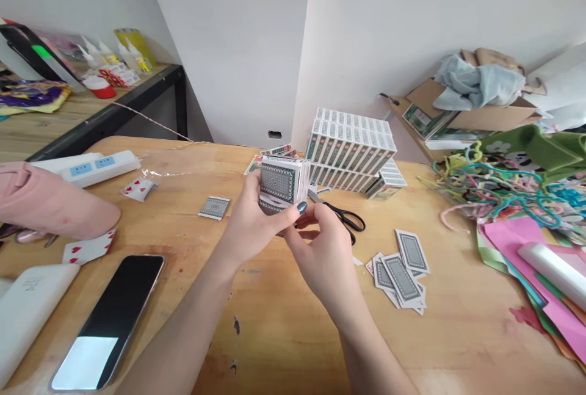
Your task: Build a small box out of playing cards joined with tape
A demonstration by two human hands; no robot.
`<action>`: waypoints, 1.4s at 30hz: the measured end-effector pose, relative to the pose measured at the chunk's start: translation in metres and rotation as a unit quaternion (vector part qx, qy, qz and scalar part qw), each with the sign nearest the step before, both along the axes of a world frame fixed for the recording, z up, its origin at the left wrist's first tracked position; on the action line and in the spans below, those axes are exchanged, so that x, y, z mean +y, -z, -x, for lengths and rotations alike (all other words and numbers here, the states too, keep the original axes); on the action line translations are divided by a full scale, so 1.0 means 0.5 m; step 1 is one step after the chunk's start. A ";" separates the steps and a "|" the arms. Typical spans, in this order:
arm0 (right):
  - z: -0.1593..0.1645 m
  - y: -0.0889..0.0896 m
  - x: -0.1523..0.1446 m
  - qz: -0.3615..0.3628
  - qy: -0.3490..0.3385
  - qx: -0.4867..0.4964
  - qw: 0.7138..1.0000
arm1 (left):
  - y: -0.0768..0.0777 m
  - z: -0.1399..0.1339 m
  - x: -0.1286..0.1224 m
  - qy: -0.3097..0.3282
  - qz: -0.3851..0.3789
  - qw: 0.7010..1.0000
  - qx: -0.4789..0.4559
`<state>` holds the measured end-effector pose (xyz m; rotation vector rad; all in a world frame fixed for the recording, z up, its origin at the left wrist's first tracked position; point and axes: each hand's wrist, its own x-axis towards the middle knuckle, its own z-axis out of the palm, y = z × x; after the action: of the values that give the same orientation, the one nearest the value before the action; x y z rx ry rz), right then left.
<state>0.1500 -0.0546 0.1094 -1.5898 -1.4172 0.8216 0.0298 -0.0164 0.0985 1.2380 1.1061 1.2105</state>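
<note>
A thick block of playing cards (278, 182) with grey patterned backs is held up over the middle of the table. My left hand (256, 218) wraps round its left side and front, thumb along the lower edge. With bent fingers close together, my right hand (320, 239) grips the block's lower right corner; its fingertips are partly hidden. Behind the right hand lie black-handled scissors (350, 219). A single folded card (214, 207) rests face down left of the hands, and a loose pile of cards (403, 279) lies to the right.
Stacked card boxes (350, 144) stand at the back against the wall. On the left are a phone (112, 322), a pink case (59, 199), a power strip (105, 166) and a white device (36, 309). Coloured paper (526, 260) and tangled pipe cleaners (513, 187) cover the right edge.
</note>
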 end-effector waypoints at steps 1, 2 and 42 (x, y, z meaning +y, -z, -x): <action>-0.001 0.000 0.001 0.003 -0.001 0.003 1.000 | -0.001 0.000 0.000 0.002 0.001 1.000 -0.005; -0.002 0.000 0.002 0.007 -0.002 0.008 1.000 | -0.001 0.000 0.001 0.002 0.001 1.000 -0.008; -0.043 -0.023 0.007 0.069 0.033 0.134 0.988 | 0.001 -0.049 -0.057 -0.061 -0.142 0.987 -0.052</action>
<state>0.1715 -0.0510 0.1207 -1.5543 -1.1313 1.0690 0.0545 -0.0451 0.0982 1.3165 0.9664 1.5514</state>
